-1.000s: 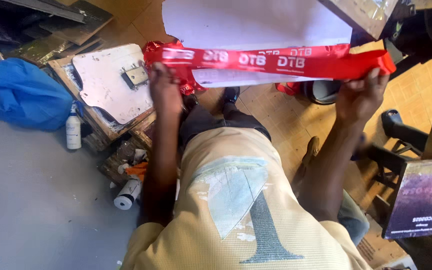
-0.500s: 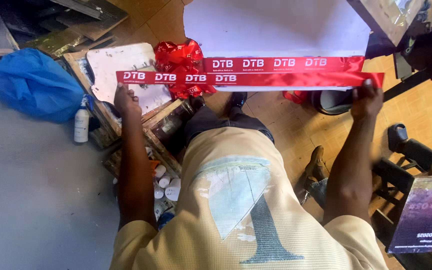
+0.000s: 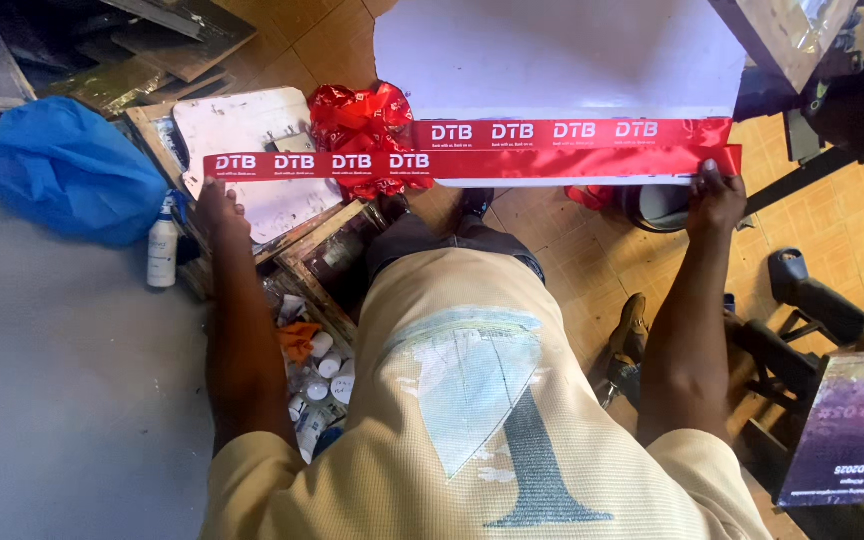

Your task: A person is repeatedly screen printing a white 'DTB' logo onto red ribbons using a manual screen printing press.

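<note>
Left hand (image 3: 220, 203) and right hand (image 3: 717, 192) seemingly pinch the red ribbon (image 3: 472, 158) taut, its long axis left-right.

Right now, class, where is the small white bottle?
In the head view the small white bottle stands on the grey floor at the left, just below the blue bag and left of the left hand.

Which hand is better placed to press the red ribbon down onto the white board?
Probably the right hand: it holds the red ribbon at the white board edge, while the left hand is off the board.
</note>
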